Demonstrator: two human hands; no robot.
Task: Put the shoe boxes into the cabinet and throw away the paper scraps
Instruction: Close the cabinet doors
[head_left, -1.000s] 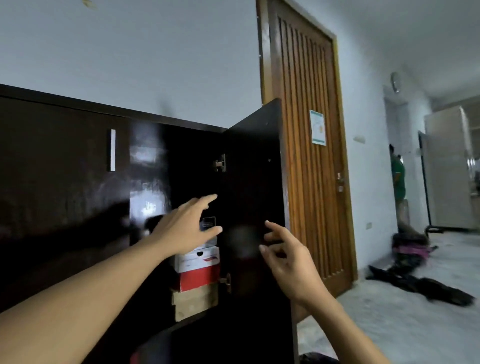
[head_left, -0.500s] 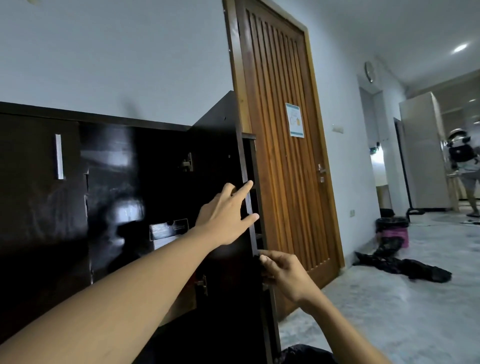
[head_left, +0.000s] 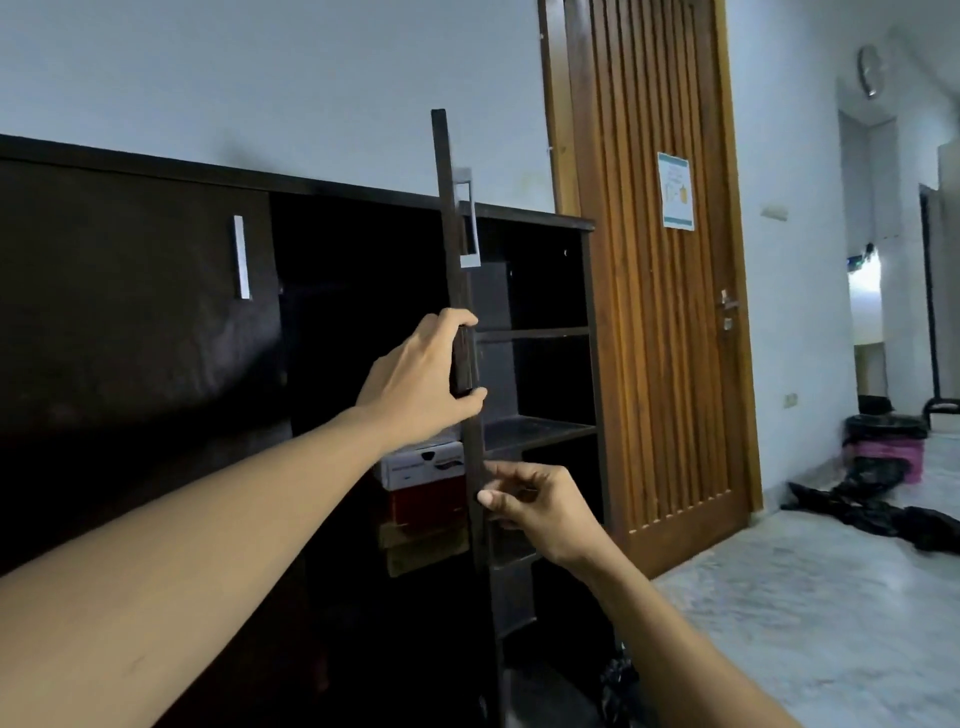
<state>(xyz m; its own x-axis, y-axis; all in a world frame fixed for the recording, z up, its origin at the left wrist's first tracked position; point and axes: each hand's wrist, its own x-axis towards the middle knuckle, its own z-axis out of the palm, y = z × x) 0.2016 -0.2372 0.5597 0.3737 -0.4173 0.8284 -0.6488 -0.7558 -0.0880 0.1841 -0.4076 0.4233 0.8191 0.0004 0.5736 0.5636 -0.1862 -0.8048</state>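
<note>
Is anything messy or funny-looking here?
Yes. Crumpled black material is strewn on the floor past the wooden door, beside a bin. Shoe boxes sit stacked in the cabinet; the left hand and right hand grip the cabinet door.

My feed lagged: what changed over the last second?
The left grip moved from the shoe boxes out to the edge of the cabinet door and curled round it; the right grip now pinches that edge lower down. The shoe boxes stay stacked inside.
</note>
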